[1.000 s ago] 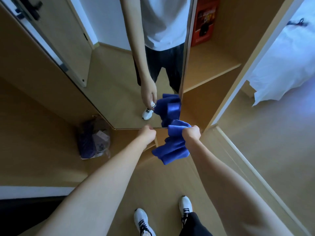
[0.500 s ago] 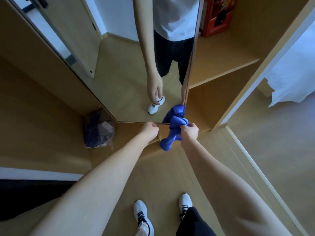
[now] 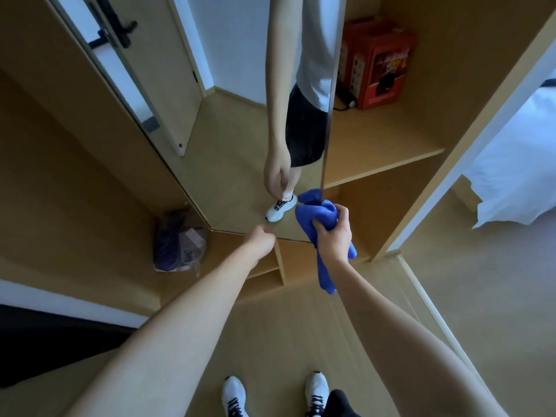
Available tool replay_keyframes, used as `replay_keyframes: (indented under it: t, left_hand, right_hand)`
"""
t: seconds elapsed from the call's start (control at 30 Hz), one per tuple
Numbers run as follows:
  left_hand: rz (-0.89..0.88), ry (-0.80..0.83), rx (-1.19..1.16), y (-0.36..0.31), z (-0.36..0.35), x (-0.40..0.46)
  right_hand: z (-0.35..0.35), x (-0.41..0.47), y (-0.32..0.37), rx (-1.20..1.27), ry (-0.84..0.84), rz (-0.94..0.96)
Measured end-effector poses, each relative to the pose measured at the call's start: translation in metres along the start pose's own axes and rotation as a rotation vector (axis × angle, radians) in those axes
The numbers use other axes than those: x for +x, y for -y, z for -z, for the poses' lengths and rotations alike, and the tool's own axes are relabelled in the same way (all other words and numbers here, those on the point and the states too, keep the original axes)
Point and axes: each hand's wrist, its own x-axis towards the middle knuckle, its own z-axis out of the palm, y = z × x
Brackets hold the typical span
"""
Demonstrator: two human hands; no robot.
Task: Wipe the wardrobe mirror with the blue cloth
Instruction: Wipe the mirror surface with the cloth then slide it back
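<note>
- Glass wardrobe mirror (image 3: 240, 164): only the 4 o'clock corner is contacted; the remaining surface risks being missed.
- Blue cloth (image 3: 319, 218): bunched against that corner, tail hanging at 6 o'clock; may smear or slip.
- Right hand (image 3: 334, 236): grips the cloth.
- Left hand (image 3: 261, 237): curled, holding nothing.

cloth (image 3: 319, 216) held against mirror (image 3: 240, 145) at its right edge | box (image 3: 379, 60) set on shelf (image 3: 391, 145) right of mirror | bag (image 3: 179, 240) laid left, below mirror

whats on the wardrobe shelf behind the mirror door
A red box with a black cord beside it. The mirror door covers the shelf's left part.
</note>
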Motion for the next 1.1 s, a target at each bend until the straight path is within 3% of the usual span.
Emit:
replay_keyframes:
  t: [0.17, 0.43, 0.67, 0.93, 1.1]
  left_hand:
    - [0.027, -0.020, -0.037, 0.001, -0.001, -0.002]
    - [-0.079, -0.092, -0.070, -0.005, 0.026, -0.013]
    - [-0.158, -0.109, -0.055, -0.017, 0.054, -0.023]
    - [-0.258, -0.096, -0.041, -0.051, 0.106, -0.049]
    - [-0.346, -0.041, -0.034, -0.070, 0.132, -0.072]
  right_hand:
    - [0.003, 0.011, 0.014, -0.051, 0.080, 0.006]
    - [0.009, 0.002, 0.067, -0.015, -0.017, 0.270]
    - [0.012, -0.004, 0.073, -0.079, -0.017, 0.211]
    - [0.013, -0.016, 0.181, 0.065, -0.194, 0.403]
    - [0.006, -0.027, 0.170, 0.026, -0.217, 0.349]
